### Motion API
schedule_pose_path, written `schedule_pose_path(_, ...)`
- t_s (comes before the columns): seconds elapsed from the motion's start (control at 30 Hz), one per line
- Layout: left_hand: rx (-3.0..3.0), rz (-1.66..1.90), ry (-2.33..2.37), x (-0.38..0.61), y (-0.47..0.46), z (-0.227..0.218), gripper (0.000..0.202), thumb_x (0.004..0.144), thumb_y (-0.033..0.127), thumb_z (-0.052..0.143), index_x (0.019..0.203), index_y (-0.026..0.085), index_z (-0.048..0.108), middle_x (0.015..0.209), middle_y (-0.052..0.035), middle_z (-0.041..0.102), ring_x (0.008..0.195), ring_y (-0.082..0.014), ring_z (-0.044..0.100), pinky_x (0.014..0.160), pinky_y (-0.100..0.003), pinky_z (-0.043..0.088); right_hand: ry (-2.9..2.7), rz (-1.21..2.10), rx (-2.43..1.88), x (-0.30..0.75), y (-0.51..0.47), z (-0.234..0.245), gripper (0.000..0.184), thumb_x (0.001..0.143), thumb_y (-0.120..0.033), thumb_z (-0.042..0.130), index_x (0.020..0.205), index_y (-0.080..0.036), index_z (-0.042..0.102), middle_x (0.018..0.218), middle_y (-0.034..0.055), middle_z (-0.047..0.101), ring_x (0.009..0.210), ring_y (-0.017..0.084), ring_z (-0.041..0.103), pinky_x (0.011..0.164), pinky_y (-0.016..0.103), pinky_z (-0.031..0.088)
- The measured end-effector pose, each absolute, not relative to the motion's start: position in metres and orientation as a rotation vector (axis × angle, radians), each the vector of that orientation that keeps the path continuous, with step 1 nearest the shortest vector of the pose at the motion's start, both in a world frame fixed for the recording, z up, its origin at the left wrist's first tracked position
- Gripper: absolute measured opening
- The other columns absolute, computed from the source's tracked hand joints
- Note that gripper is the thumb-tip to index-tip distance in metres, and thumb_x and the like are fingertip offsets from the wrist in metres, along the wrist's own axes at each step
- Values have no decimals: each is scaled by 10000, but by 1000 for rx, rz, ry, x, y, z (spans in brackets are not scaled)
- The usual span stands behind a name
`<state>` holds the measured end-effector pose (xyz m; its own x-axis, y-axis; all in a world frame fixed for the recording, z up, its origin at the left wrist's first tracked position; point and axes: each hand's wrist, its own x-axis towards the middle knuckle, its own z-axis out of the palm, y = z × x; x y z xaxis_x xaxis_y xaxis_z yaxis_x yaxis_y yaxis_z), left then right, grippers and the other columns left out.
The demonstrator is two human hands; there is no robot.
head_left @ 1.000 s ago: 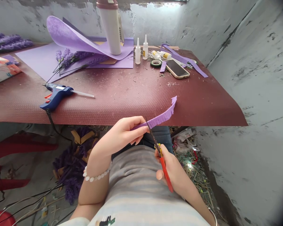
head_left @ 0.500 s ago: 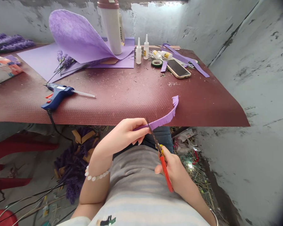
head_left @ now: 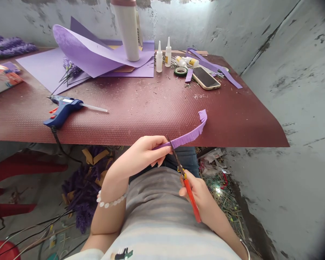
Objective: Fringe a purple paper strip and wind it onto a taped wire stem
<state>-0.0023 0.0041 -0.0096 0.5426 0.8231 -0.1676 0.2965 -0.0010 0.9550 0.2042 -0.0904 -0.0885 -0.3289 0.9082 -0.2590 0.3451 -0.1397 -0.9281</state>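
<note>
Just off the table's front edge, my left hand pinches a narrow purple foam or paper strip between thumb and fingers. The strip runs out to the right and curls up over the table, its lower edge cut into a fringe. My right hand is wrapped around red-handled scissors, whose dark blades cross the strip right beside my left fingertips. Part of the scissors' grip is hidden by my right hand.
A blue glue gun lies on the table at left. Behind stand a white flask on purple sheets and small dropper bottles. A phone, green tape roll and purple strips lie at right.
The raised purple sheet by the flask has sagged lower. Both hands stay nearly in place, with the blades still at the strip; the view has shifted slightly.
</note>
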Motion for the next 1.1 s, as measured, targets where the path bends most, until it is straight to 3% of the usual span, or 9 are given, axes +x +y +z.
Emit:
schedule_pose_path(0.1,1551,540,980,-2,4,-12,225,931,331,541,812,149,597,569,41,551,494,-72,440,487,-191,345,-1577,1532,-1360,205,-90,-97,287,890,-415,529,750,-225,365,630,-43,395,529,108,308,471,231,238)
schedule_pose_path(0.27,1511,554,947,-2,4,-13,327,969,427,482,811,156,575,577,38,551,494,-69,413,484,-195,318,-1225,1875,-1144,204,-94,-113,533,786,-711,600,737,-229,376,591,-80,234,478,79,154,417,233,120)
schedule_pose_path(0.37,1508,555,945,-2,3,-12,327,977,425,471,817,157,573,574,41,539,501,-71,405,490,-198,311,-1168,1922,-1094,203,-96,-116,588,750,-780,596,750,-231,386,578,-87,218,471,75,141,425,238,99)
schedule_pose_path(0.93,1521,546,933,-3,1,-14,329,980,426,466,830,155,577,559,51,512,497,-69,391,494,-201,301,-1135,1891,-1112,199,-98,-115,531,780,-677,640,710,-227,367,592,-84,227,469,73,154,415,245,95)
schedule_pose_path(1.1,1557,558,927,-4,-2,-11,324,979,406,474,783,157,539,588,48,505,522,-70,400,512,-211,310,-1147,1878,-1103,197,-99,-113,551,773,-719,616,717,-231,367,579,-87,233,462,76,147,413,244,104)
